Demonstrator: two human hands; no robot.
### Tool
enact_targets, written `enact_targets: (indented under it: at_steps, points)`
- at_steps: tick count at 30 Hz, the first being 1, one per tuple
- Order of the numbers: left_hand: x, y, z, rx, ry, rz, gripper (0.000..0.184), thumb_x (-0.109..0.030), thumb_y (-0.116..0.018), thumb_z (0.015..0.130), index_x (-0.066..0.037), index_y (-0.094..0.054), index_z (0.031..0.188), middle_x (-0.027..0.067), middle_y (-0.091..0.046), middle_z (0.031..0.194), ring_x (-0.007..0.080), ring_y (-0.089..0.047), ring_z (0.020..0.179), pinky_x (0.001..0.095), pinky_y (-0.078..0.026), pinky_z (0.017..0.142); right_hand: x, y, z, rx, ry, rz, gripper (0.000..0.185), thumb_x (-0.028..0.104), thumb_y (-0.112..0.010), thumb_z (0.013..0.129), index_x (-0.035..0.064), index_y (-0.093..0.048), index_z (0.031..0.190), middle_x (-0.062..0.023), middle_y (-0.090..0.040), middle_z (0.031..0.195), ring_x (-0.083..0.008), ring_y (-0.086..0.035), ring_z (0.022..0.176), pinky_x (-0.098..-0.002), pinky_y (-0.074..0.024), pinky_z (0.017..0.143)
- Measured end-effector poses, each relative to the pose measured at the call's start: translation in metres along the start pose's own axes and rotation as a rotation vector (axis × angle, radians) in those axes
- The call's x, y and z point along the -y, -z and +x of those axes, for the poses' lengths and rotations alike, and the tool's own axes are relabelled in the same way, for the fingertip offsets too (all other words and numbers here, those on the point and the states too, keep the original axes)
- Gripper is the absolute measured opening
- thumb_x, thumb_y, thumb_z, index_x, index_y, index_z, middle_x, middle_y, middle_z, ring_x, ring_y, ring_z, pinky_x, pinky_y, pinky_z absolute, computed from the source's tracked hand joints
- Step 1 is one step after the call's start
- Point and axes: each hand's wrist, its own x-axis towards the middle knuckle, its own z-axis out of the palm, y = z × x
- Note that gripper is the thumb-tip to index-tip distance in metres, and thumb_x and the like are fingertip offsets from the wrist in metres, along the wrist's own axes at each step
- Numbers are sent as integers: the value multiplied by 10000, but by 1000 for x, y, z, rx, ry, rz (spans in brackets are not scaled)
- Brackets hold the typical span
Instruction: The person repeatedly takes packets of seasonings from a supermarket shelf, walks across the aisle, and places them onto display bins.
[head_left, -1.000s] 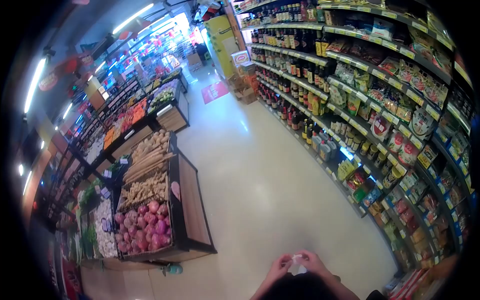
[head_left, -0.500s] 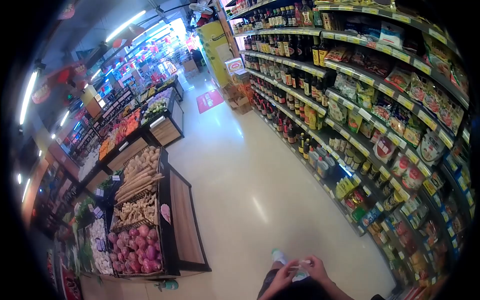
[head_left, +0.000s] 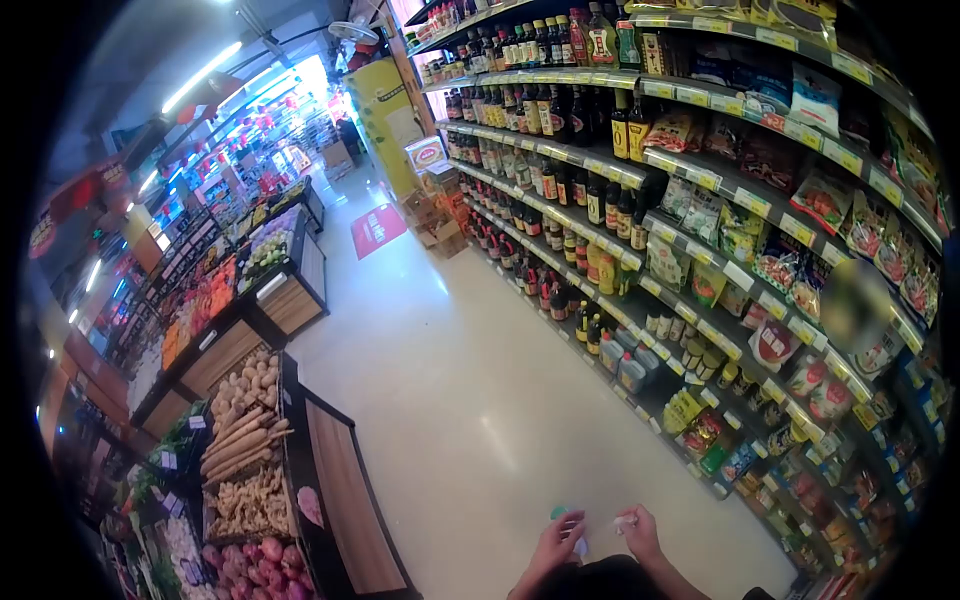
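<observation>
Both my hands are low in the view, held apart in front of my body over the aisle floor. My left hand [head_left: 560,538] has loosely curled fingers with a gap between them and the thumb; I see nothing held there. A pale shoe with a teal part shows partly behind it. My right hand [head_left: 641,533] is pinched closed around a small whitish thing [head_left: 625,522], too small to name. Neither hand touches the shelves or the produce stands.
Tall shelves [head_left: 590,170] of bottled sauces and bagged foods line the right. Produce stands on the left hold red onions [head_left: 255,568], ginger [head_left: 252,505], long roots [head_left: 240,442] and potatoes [head_left: 243,390]. Cardboard boxes [head_left: 435,225] and a pink floor mat [head_left: 378,231] are farther ahead.
My hands were together around something pale and have moved apart; the right keeps a small whitish thing. The view has turned right and the onion stand has slid lower left.
</observation>
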Motion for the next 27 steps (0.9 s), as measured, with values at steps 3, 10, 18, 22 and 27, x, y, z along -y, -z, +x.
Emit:
enact_targets:
  at_steps: [3, 10, 18, 22, 27]
  points:
    - [-7, 20, 41, 26, -31, 75, 322, -186, -549, 889, -34, -497, 1168, 94, -567, 1104, 187, -552, 1013, 317, -455, 861, 6, -17, 38, -2, 6, 30, 129, -34, -509, 731, 24, -547, 840, -37, -554, 731, -104, -543, 665, -236, -445, 598]
    - [-14, 57, 110, 17, -11, 72, 316, -197, -571, 870, -26, -530, 1132, 117, -590, 1074, 220, -572, 1001, 337, -470, 837, 38, -45, 89, -161, 41, -115, 177, -95, -454, 675, 30, -534, 773, -29, -519, 705, -102, -507, 660, -223, -411, 579]
    - [-32, 63, 171, 188, 36, 126, 300, -199, -568, 880, -42, -530, 1133, 86, -578, 1111, 201, -560, 1018, 317, -455, 847, 31, -20, 141, -390, 170, -265, 254, -115, -410, 641, 23, -547, 805, -26, -510, 720, -128, -498, 671, -254, -399, 606]
    - [-41, 52, 207, 236, 17, 77, 290, -203, -580, 875, -48, -541, 1117, 60, -581, 1085, 180, -561, 987, 299, -450, 823, 53, 9, 177, -491, 177, -150, 276, -132, -387, 625, 32, -533, 792, -33, -520, 747, -152, -509, 719, -254, -396, 635]
    - [-88, 22, 273, 316, -42, 34, 279, -200, -573, 881, -53, -543, 1116, 44, -575, 1071, 161, -541, 992, 287, -433, 828, 107, 71, 252, -542, 266, -75, 289, -141, -417, 612, 25, -514, 828, -57, -486, 812, -167, -492, 816, -252, -381, 731]
